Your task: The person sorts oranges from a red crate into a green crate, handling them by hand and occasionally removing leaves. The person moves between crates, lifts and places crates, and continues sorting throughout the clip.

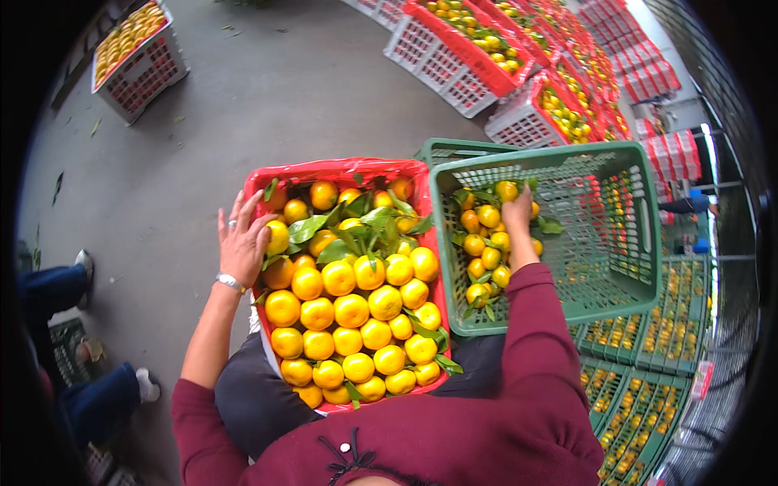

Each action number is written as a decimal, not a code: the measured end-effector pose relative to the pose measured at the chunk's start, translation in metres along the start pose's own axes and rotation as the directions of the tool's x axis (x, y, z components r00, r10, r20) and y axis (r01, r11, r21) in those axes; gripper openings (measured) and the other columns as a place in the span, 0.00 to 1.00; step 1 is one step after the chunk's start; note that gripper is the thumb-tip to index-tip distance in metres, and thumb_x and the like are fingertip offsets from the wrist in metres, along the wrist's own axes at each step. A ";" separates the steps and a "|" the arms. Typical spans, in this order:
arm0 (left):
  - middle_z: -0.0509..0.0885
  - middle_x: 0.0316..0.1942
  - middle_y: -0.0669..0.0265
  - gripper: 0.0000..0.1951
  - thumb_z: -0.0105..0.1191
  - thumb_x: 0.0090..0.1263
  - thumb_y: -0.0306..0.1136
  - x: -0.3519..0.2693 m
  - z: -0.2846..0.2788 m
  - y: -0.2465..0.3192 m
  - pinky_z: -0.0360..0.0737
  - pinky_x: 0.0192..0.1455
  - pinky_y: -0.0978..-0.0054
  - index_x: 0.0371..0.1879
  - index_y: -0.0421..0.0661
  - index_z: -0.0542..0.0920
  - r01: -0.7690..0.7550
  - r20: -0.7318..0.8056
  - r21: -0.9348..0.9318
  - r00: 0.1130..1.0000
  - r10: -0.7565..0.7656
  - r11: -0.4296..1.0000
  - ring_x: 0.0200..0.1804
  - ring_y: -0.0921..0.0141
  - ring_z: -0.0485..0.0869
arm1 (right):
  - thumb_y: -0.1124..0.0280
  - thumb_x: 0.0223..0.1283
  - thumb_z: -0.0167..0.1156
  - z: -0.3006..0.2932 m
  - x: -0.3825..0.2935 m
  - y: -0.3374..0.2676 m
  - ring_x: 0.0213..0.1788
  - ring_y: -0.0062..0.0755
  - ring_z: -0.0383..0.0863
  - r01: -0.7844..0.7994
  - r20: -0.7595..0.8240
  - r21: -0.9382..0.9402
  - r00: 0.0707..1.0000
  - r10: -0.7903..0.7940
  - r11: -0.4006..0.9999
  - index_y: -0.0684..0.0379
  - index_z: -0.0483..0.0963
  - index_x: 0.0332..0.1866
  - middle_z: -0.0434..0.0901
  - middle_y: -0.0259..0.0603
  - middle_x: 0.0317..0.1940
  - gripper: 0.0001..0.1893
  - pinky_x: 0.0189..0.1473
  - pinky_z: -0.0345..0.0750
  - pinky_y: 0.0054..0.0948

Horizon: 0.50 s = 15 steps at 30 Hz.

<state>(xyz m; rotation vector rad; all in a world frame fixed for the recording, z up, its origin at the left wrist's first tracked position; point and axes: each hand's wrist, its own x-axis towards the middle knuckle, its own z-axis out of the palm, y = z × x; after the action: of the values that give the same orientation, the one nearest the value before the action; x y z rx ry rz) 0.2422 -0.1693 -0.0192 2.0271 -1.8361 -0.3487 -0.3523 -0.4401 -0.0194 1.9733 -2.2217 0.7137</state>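
A crate (434, 304) lined with red plastic film rests across my lap. Neat rows of orange mandarins (351, 311) fill its near part, while leafy mandarins lie lower and looser at its far end. My left hand (241, 243), wearing a ring and a bracelet, is at the crate's left rim. Its thumb and index fingertip are at one mandarin (278, 237); whether they grip it is unclear. To the right, a green plastic basket (608, 273) tilts toward me, with leafy mandarins (488, 216) heaped at its left side. My right hand (518, 209) reaches among them, its fingertips partly hidden.
Another green basket (447, 146) shows behind the tilted one. Grey crates (447, 67) of mandarins in red film line the upper right. Green crates (650, 340) of fruit stand at right. A filled crate (143, 79) is far left. Another person's legs (100, 395) are at left.
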 end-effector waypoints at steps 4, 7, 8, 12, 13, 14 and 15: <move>0.60 0.84 0.75 0.17 0.46 0.82 0.40 -0.005 -0.004 0.000 0.37 0.86 0.42 0.65 0.64 0.82 0.019 0.016 0.039 1.000 -0.019 0.999 0.88 0.63 0.49 | 0.63 0.52 0.76 0.004 -0.009 -0.016 0.62 0.62 0.80 0.042 0.299 -0.222 0.954 0.027 0.974 0.68 0.75 0.62 0.80 0.64 0.58 0.33 0.66 0.76 0.50; 0.60 0.83 0.75 0.18 0.48 0.82 0.43 -0.009 -0.003 -0.001 0.37 0.86 0.41 0.66 0.65 0.81 -0.001 -0.024 0.015 1.000 0.002 1.000 0.88 0.63 0.49 | 0.57 0.48 0.81 -0.024 -0.022 -0.045 0.53 0.63 0.83 0.090 0.221 -0.215 0.974 -0.042 0.973 0.65 0.81 0.56 0.82 0.63 0.52 0.32 0.58 0.81 0.51; 0.60 0.83 0.75 0.18 0.48 0.82 0.43 -0.009 0.000 -0.002 0.38 0.86 0.41 0.67 0.65 0.81 -0.004 -0.038 0.015 0.999 0.004 1.000 0.87 0.63 0.49 | 0.58 0.49 0.81 -0.035 -0.022 -0.044 0.52 0.59 0.85 0.099 0.146 -0.066 0.985 -0.088 0.993 0.66 0.81 0.57 0.83 0.61 0.52 0.32 0.57 0.81 0.50; 0.58 0.84 0.74 0.23 0.47 0.82 0.43 -0.018 0.001 -0.004 0.37 0.86 0.41 0.74 0.67 0.75 0.062 -0.048 0.000 0.997 -0.062 0.998 0.87 0.62 0.49 | 0.70 0.60 0.78 -0.088 -0.065 -0.149 0.51 0.34 0.86 -0.175 0.286 0.637 0.958 -0.019 0.751 0.71 0.73 0.64 0.84 0.46 0.54 0.30 0.55 0.84 0.33; 0.58 0.85 0.73 0.24 0.46 0.82 0.43 -0.015 0.001 -0.002 0.37 0.86 0.42 0.76 0.68 0.73 0.065 -0.044 -0.016 0.997 -0.066 0.998 0.87 0.62 0.49 | 0.71 0.60 0.78 -0.098 -0.087 -0.185 0.51 0.33 0.85 -0.114 0.329 0.664 0.932 -0.151 0.739 0.69 0.72 0.67 0.83 0.45 0.54 0.32 0.57 0.84 0.32; 0.58 0.85 0.74 0.25 0.48 0.82 0.41 -0.015 0.002 -0.001 0.37 0.86 0.41 0.78 0.71 0.71 0.071 -0.068 -0.024 0.995 -0.073 0.997 0.87 0.62 0.50 | 0.70 0.56 0.81 -0.100 -0.114 -0.229 0.52 0.33 0.85 -0.083 0.350 0.703 0.905 -0.242 0.707 0.67 0.73 0.66 0.82 0.44 0.56 0.34 0.57 0.84 0.32; 0.59 0.84 0.75 0.26 0.49 0.81 0.40 -0.013 0.001 0.003 0.38 0.86 0.41 0.78 0.71 0.71 0.060 -0.072 -0.030 0.995 -0.062 0.998 0.87 0.62 0.51 | 0.68 0.51 0.83 -0.099 -0.132 -0.261 0.56 0.36 0.84 0.045 0.395 0.624 0.843 -0.365 0.780 0.64 0.74 0.66 0.81 0.43 0.58 0.36 0.58 0.83 0.34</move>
<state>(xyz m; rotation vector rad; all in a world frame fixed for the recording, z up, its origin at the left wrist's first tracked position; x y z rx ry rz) 0.2375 -0.1563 -0.0199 2.0535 -1.7200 -0.3114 -0.1045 -0.2953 0.0942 2.9724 -2.1048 1.0762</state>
